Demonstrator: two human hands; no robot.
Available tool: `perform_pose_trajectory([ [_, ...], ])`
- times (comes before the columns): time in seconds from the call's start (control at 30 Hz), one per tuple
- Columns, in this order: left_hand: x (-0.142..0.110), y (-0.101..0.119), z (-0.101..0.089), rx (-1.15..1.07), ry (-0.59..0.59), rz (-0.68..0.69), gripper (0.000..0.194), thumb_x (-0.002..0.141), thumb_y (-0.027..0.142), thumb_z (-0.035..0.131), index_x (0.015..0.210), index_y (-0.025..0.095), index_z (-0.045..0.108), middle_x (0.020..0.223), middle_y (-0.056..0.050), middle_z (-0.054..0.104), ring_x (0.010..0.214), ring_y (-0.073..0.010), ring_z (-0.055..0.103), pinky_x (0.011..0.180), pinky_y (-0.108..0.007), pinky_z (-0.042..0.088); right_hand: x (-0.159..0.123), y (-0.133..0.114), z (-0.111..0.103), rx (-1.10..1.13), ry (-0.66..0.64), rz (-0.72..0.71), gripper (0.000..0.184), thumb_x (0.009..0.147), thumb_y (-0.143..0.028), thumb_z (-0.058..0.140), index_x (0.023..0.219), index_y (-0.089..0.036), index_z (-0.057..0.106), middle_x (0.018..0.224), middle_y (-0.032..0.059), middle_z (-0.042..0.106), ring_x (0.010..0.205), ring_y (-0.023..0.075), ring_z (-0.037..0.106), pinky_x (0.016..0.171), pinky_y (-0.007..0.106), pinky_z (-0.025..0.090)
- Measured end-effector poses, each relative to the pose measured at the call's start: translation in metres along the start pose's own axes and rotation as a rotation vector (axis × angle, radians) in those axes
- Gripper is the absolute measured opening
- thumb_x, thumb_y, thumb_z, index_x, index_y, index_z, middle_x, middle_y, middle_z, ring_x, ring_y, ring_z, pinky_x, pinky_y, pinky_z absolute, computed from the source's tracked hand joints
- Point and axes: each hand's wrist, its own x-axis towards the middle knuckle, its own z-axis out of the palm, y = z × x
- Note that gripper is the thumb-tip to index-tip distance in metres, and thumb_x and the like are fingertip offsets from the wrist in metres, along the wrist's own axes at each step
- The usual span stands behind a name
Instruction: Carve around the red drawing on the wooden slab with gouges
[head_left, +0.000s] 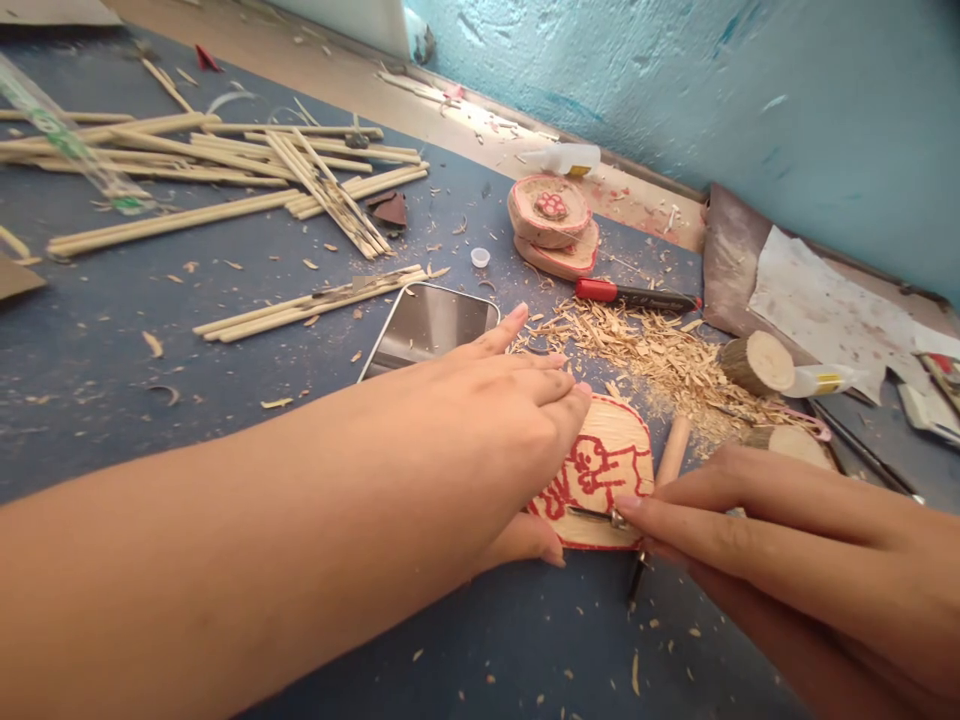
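A flat wood slice (619,430) with a red outline and a red marker drawing lies on the dark blue table. My left hand (517,410) holds it down from the left, thumb along the near edge and fingers stretched over the far side. My right hand (750,530) is closed around a carving tool (589,513), whose thin metal blade touches the drawing's lower part; its handle is hidden in the fingers. Beside the slice, partly under my right hand, is a pale wooden handle (673,450). A dark metal tip shows below that hand.
Wood shavings (645,345) lie beyond the slice, near a red marker (637,296) and stacked wood slices (551,225). A phone (427,325) sits behind my left hand. Thin wooden sticks (225,150) spread at the back left. Short log pieces (757,362) and glue bottles (825,380) are at right.
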Motion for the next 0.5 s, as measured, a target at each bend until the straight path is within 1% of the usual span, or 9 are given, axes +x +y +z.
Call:
perform_pose_trajectory([
  [0.1, -0.001, 0.0, -0.001, 0.003, 0.021, 0.016, 0.089, 0.113, 0.068, 0.1, 0.174, 0.008, 0.075, 0.182, -0.023, 0.079, 0.181, -0.0378, 0.069, 0.167, -0.051, 0.017, 0.007, 0.0, 0.002, -0.002, -0.035, 0.006, 0.057, 0.133, -0.02, 0.053, 0.183, -0.042, 0.069, 0.15, -0.0007, 0.093, 0.115, 0.0181, 0.096, 0.092, 0.025, 0.078],
  [0.2, -0.002, 0.001, -0.003, 0.018, 0.01, 0.012, 0.091, 0.113, 0.072, 0.098, 0.175, 0.008, 0.075, 0.184, -0.022, 0.079, 0.181, -0.0371, 0.069, 0.167, -0.049, 0.015, 0.013, 0.004, -0.004, -0.009, -0.02, -0.102, 0.047, 0.13, -0.018, 0.056, 0.17, -0.034, 0.073, 0.14, 0.0, 0.095, 0.116, 0.0204, 0.093, 0.093, 0.029, 0.078],
  [0.27, -0.002, 0.001, -0.004, 0.02, 0.001, 0.005, 0.089, 0.114, 0.072, 0.097, 0.173, 0.009, 0.076, 0.184, -0.02, 0.079, 0.182, -0.0356, 0.068, 0.167, -0.047, 0.015, 0.014, 0.007, -0.009, -0.042, -0.009, -0.175, 0.041, 0.129, -0.015, 0.056, 0.163, -0.031, 0.074, 0.135, 0.0003, 0.096, 0.12, 0.023, 0.091, 0.095, 0.032, 0.078],
  [0.33, -0.002, 0.001, -0.004, 0.006, -0.007, -0.003, 0.086, 0.115, 0.071, 0.097, 0.173, 0.012, 0.077, 0.185, -0.018, 0.079, 0.182, -0.0335, 0.068, 0.167, -0.047, 0.012, 0.009, 0.01, -0.014, -0.087, -0.045, -0.192, 0.045, 0.131, -0.016, 0.054, 0.167, -0.032, 0.076, 0.14, 0.0007, 0.098, 0.127, 0.0261, 0.091, 0.099, 0.037, 0.079],
  [0.4, -0.001, 0.0, -0.004, -0.014, -0.016, -0.011, 0.084, 0.115, 0.071, 0.096, 0.174, 0.015, 0.077, 0.187, -0.016, 0.078, 0.181, -0.0319, 0.069, 0.167, -0.047, 0.009, 0.001, 0.012, -0.016, -0.111, -0.091, -0.189, 0.051, 0.134, -0.024, 0.055, 0.179, -0.036, 0.076, 0.148, 0.0022, 0.097, 0.131, 0.0301, 0.093, 0.103, 0.044, 0.082],
  [0.47, 0.002, 0.0, -0.003, -0.011, -0.008, -0.01, 0.088, 0.113, 0.07, 0.1, 0.176, 0.012, 0.076, 0.185, -0.018, 0.079, 0.181, -0.033, 0.068, 0.167, -0.047, 0.011, -0.008, 0.013, -0.016, -0.112, -0.112, -0.156, 0.054, 0.135, -0.033, 0.063, 0.188, -0.039, 0.071, 0.153, 0.0042, 0.096, 0.133, 0.0335, 0.094, 0.107, 0.049, 0.082],
  [0.5, 0.004, 0.0, -0.003, -0.01, 0.009, -0.005, 0.09, 0.11, 0.071, 0.102, 0.172, 0.011, 0.078, 0.181, -0.019, 0.082, 0.179, -0.0353, 0.071, 0.167, -0.048, 0.016, -0.011, 0.013, -0.014, -0.104, -0.111, -0.131, 0.056, 0.134, -0.037, 0.067, 0.19, -0.04, 0.069, 0.154, 0.0051, 0.096, 0.132, 0.0342, 0.095, 0.107, 0.049, 0.082],
])
